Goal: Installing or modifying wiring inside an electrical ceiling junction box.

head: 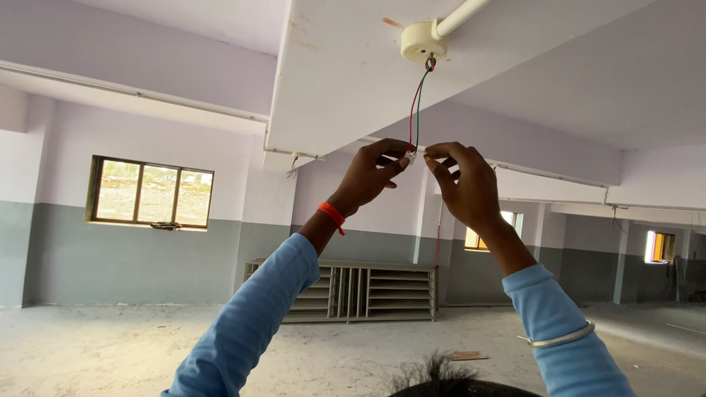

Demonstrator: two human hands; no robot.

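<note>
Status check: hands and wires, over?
Both hands raised: left hand and right hand pinch small white piece on wires hanging from ceiling fitting. Nothing in the way.

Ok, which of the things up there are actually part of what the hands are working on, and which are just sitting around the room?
In hand:
left hand and right hand, pinching a small white connector
red and green wires hanging to it
round ceiling box with white conduit

Just around:
slatted rack by the wall
window
flat scrap on the floor
loose wires at the beam
</note>
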